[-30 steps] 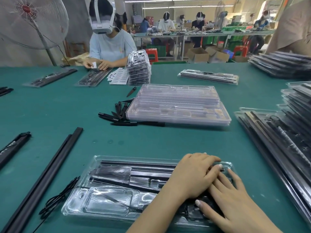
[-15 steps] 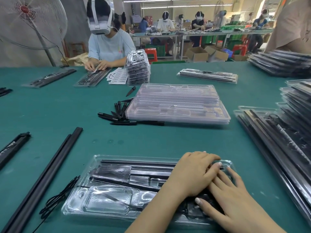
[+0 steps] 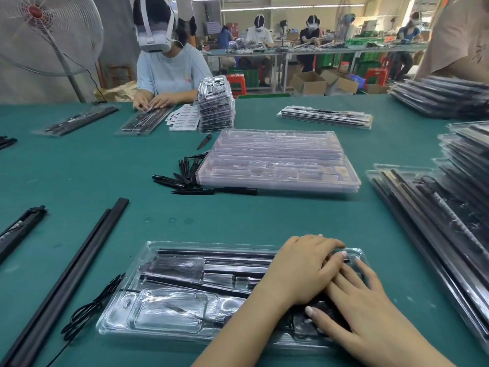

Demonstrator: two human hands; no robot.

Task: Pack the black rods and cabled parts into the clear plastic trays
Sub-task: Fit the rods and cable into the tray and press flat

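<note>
Green table (image 3: 238,223), clear tray (image 3: 164,321), empty tray stack (image 3: 277,165), long black rods (image 3: 66,276), coiled cable (image 3: 90,308)

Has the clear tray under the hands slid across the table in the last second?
No. The tray lies in the same spot beside the long black rods on its left; both hands, left and right, press on its right end.

I count two hands, the left hand (image 3: 304,271) and the right hand (image 3: 370,321), both on one tray (image 3: 164,313). Two long rods (image 3: 63,284) lie side by side on the counter (image 3: 238,221), and one cable (image 3: 90,308) sits just beside the tray. I see one stack of empty trays (image 3: 277,162), one fan (image 3: 47,30), and one pile of short black pieces (image 3: 182,176), too tangled for me to count.
</note>
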